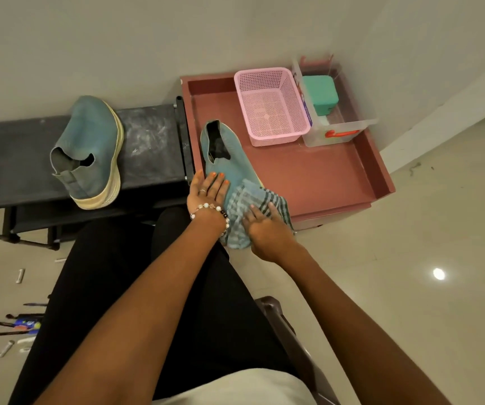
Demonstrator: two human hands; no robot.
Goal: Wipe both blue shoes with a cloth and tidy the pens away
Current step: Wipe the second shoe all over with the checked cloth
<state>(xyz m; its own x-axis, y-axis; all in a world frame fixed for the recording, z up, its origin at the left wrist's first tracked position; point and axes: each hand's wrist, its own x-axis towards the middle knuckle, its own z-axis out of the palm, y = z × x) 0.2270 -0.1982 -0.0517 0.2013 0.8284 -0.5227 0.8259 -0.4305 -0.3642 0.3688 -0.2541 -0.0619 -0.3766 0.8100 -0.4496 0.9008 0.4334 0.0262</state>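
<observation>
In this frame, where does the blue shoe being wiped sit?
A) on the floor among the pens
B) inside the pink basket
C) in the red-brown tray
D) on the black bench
C: the shoe under the checked cloth lies in the red-brown tray, steadied by the left hand; the other shoe sits on the black bench.

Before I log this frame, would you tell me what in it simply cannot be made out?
Head view only:
- Toe of the shoe in the red tray: covered by the cloth and both hands.
- Right hand fingertips: buried in the cloth.
- Pens on the floor: small, partly behind the leg; their count is unclear.
- Clear box contents beyond the teal case: too blurred.
- Far side of the other shoe: turned away.
</observation>
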